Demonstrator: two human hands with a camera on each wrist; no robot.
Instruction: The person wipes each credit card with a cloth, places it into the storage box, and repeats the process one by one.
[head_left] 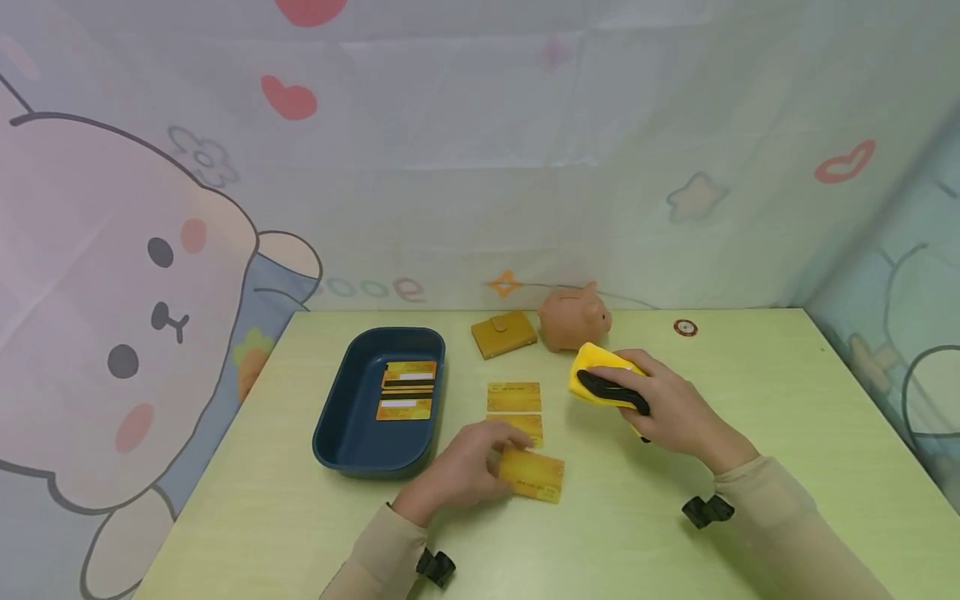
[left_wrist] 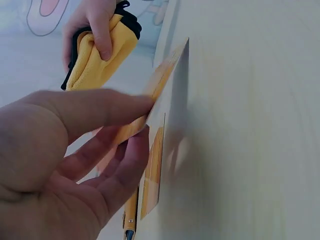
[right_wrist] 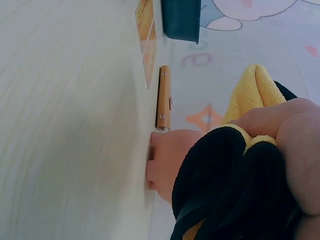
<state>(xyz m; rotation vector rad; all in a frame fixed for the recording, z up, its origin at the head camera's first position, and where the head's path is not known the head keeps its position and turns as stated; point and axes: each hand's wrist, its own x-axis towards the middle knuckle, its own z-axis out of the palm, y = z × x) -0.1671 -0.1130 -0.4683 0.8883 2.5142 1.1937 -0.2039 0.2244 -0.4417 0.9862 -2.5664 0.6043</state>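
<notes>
Three gold cards on table [head_left: 750, 400], two in blue tray [head_left: 352, 433]. Left hand [head_left: 461, 471] pinches nearest card [head_left: 534, 475], one edge lifted, long axis left-right. Right hand [head_left: 671, 408] grips yellow cloth [head_left: 600, 371].

Blue tray [head_left: 341, 417] on the tabletop [head_left: 750, 400], just left of the left grip, with gold cards [head_left: 407, 389] lying inside. Mustard wallet [head_left: 504, 334] and clay-coloured piggy bank [head_left: 575, 317], side by side at the far edge beyond both grips. Small red round token [head_left: 685, 327], farther right. Cartoon-printed cloth backdrop [head_left: 150, 250] behind.
</notes>
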